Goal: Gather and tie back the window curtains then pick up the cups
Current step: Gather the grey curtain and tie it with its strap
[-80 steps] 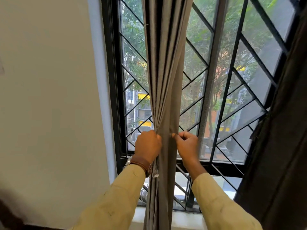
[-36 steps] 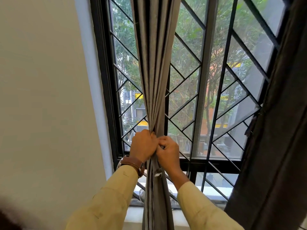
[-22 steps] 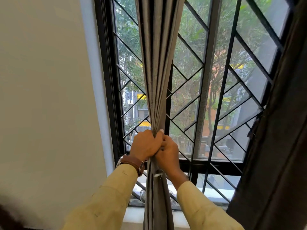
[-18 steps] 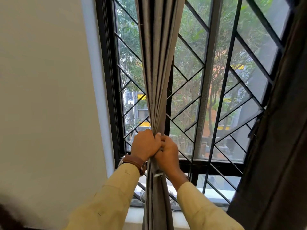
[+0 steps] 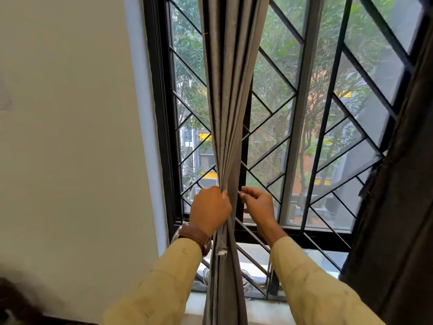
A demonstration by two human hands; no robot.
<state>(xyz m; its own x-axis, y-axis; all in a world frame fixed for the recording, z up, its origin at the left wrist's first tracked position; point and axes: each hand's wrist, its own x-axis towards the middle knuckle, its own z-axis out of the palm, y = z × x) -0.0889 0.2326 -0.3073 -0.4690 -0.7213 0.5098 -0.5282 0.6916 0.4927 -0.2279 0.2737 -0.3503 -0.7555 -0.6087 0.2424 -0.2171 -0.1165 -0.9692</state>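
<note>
Now your right hand has come off the bundle: half a second ago both fists were pressed together around the grey curtain, and now the right sits just beside it at centre frame, fingers loosely curled and pinching something thin I cannot make out, perhaps the tie. Your left hand alone stays clamped around the gathered folds, low in the middle of the frame. That suggests gathering is done and tying is starting. A dark curtain hangs at the right edge. No cups are visible.
</note>
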